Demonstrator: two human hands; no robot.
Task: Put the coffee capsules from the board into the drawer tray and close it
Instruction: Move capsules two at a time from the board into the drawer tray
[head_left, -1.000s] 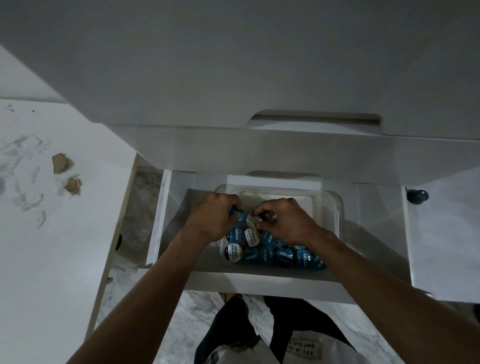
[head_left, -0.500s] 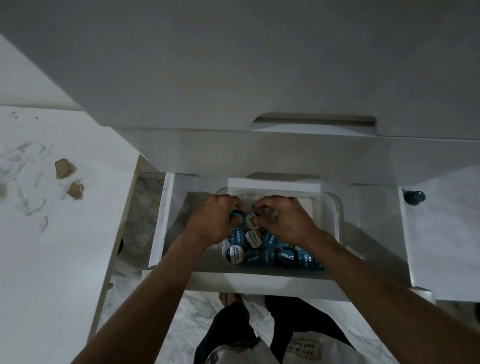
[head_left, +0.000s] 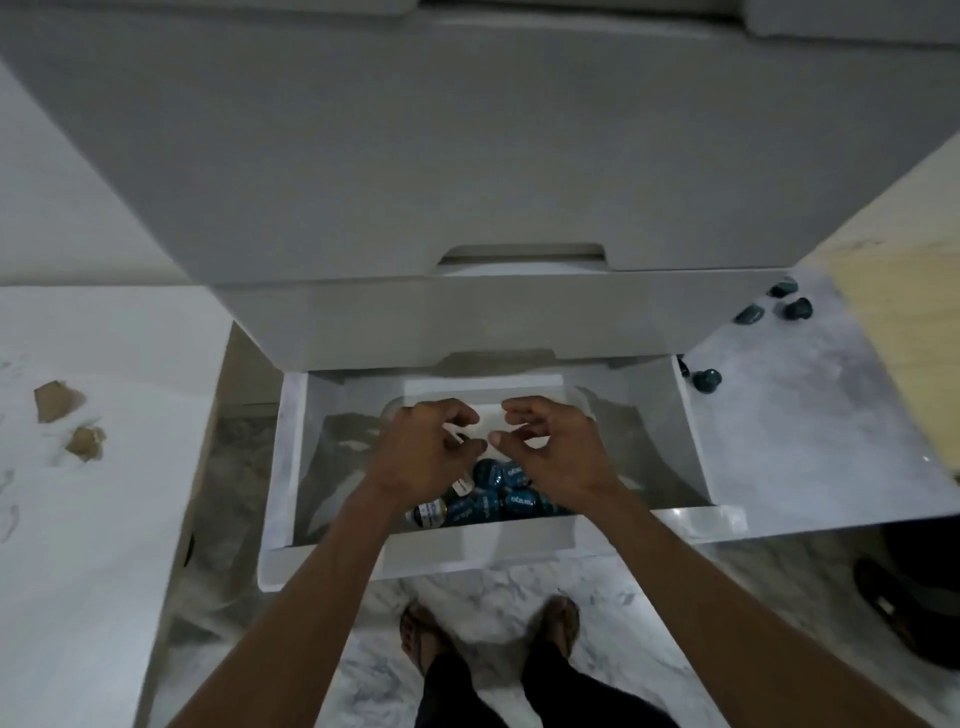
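Both hands empty over the capsule tray, drawer wide open

Head cam, looking straight down, with the open drawer (head_left: 691, 467) as my reference point. Inside it sits a clear tray (head_left: 574, 397), and the blue coffee capsules (head_left: 498, 499) are piled at the tray's near end, a couple showing pale labels. Left hand (head_left: 421, 452) and right hand (head_left: 550, 449) hover side by side right above that pile, fingers loosely curled, gripping nothing, thumbs nearly meeting but not touching. To the right of the drawer, on the marble counter (head_left: 805, 457), a few loose capsules (head_left: 707, 380) are lying about, one just beside the drawer's far right corner, three more further back near a pale wooden board (head_left: 904, 322). Left of the drawer, two brown scraps (head_left: 57, 400) lie on a white surface
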